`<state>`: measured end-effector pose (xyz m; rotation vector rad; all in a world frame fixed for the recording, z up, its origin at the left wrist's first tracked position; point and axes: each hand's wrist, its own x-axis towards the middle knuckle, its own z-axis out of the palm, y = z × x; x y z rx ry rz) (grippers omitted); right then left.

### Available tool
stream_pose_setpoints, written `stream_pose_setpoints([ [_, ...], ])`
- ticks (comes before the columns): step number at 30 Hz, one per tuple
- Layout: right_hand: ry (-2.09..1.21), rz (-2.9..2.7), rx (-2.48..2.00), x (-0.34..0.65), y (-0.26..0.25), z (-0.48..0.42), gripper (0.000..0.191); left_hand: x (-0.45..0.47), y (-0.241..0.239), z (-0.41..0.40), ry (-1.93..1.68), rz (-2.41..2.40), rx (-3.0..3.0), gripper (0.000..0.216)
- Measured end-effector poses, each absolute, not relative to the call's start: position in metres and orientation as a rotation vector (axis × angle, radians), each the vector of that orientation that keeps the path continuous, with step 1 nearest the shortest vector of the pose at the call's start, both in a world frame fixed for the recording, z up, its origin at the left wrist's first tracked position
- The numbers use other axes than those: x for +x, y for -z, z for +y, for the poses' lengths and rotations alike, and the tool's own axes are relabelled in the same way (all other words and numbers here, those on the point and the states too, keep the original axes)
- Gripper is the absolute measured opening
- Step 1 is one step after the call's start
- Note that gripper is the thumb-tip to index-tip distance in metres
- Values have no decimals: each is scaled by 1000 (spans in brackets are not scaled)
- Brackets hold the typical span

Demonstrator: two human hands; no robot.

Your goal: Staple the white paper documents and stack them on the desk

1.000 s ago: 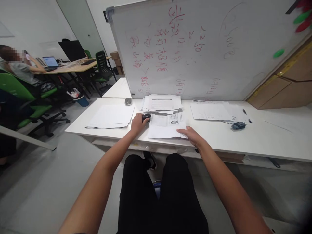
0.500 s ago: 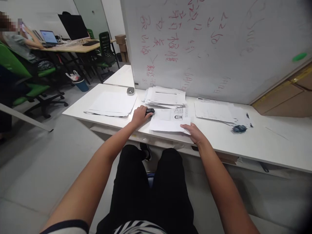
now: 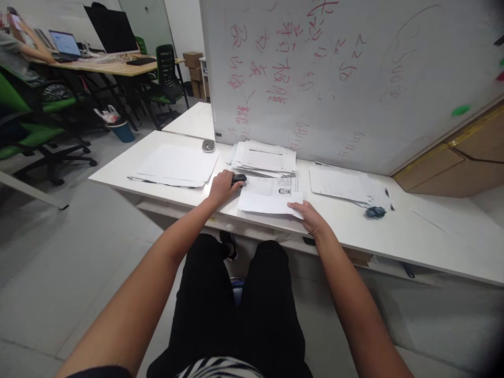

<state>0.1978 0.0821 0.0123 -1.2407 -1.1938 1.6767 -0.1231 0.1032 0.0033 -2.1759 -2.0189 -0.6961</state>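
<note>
My left hand (image 3: 222,187) is closed around a black stapler (image 3: 239,179) at the left edge of some printed sheets (image 3: 271,185). One of them bears a small portrait photo. My right hand (image 3: 308,214) pinches the right end of a white paper (image 3: 264,203) that covers the lower part of these sheets and reaches the desk's front edge. Just behind lies an untidy paper stack (image 3: 268,157). To the left of my left hand is another paper pile (image 3: 173,164), and a third pile (image 3: 340,184) rests to the right.
A computer mouse (image 3: 208,146) sits on the white desk (image 3: 394,236) near the whiteboard (image 3: 354,68). A dark crumpled item (image 3: 375,212) lies by the right pile. Cardboard boxes (image 3: 444,163) stand at the right. A person (image 3: 18,52) sits at another desk on the far left.
The camera view has shifted slightly, so the desk and its contents appear a little farther left. Both hands keep their holds on the stapler and the paper.
</note>
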Motion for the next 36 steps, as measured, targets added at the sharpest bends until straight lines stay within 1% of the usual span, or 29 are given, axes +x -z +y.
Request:
stream_pose_setpoints([
  [8,-1667,-1314,-1331,201,-6,87,42,-123,-5,103,634,-1992,-2191,45],
  [13,-1714,-1416,-1338,198,-7,89,35,-120,-8,100,562,-1924,-2308,46],
  [17,-1694,-1431,-1383,195,-10,88,37,-118,-18,100,539,-1911,-2387,49],
  [20,-1694,-1418,-1375,194,-10,87,39,-117,-37,109,277,-2103,-2433,59],
  [22,-1707,-1414,-1349,194,-11,86,40,-114,-51,119,121,-2228,-2401,61],
  [23,-1711,-1412,-1339,193,-12,85,40,-112,-57,124,123,-2266,-2365,59],
  [25,-1709,-1409,-1338,193,-14,83,39,-107,-64,135,247,-2330,-2273,55],
  [28,-1688,-1405,-1376,193,-15,82,38,-98,-61,148,343,-2454,-2157,52],
  [31,-1669,-1388,-1415,193,-12,81,37,-91,-48,158,264,-2540,-2097,48],
  [36,-1579,-1427,-1448,190,-5,80,37,-84,-36,171,111,-2532,-2096,41],
])
